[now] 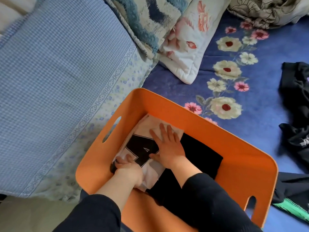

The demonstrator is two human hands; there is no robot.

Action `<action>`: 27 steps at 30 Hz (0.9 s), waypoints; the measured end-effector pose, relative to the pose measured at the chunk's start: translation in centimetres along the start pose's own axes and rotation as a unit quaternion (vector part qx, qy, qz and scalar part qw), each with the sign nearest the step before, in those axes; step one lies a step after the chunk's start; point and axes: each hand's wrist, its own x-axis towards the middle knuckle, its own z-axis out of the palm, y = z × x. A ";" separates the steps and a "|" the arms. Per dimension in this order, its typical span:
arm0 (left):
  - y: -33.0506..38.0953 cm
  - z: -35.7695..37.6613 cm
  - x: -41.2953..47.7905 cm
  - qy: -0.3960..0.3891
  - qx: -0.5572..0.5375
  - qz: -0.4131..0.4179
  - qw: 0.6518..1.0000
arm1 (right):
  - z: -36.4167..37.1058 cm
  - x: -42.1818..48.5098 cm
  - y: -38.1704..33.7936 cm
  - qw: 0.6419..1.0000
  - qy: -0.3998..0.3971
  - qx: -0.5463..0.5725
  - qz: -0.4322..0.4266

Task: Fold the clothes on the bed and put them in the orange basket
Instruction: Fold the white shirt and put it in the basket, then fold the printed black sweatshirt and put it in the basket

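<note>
Fingers (123,162) of the left hand (128,171) are curled over the near-left corner of the folded white shirt (154,171), pinching its edge, from what I can see on my feed. That shirt, with a big black print on top, lies inside the orange basket (234,148), towards its left side. Moving right, the right hand (168,148) lies flat on the same shirt, fingers straight and spread, palm pressing down, gripping nothing. Under the shirt and out past its right edge I see a folded black garment (204,158), also in the basket. The basket sits on the bed (259,118), on a blue sheet with flowers. Left of it lies a blue checked blanket (58,72), and beyond it a flowered pillow (184,47). Far right, loose black clothes (296,97) lie crumpled on the sheet, well apart from both hands.
</note>
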 end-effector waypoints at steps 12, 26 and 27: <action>1.2 -2.5 -3.5 0.315 -0.209 0.087 0.922 | -8.6 -11.0 4.0 0.992 0.098 0.066 -0.052; 32.6 4.4 -21.2 0.466 -0.257 0.308 0.789 | 0.1 -40.1 29.0 0.957 0.231 0.135 0.114; 36.1 6.5 -21.4 0.442 -0.233 0.311 0.808 | 2.0 -42.2 31.7 0.956 0.213 0.141 0.146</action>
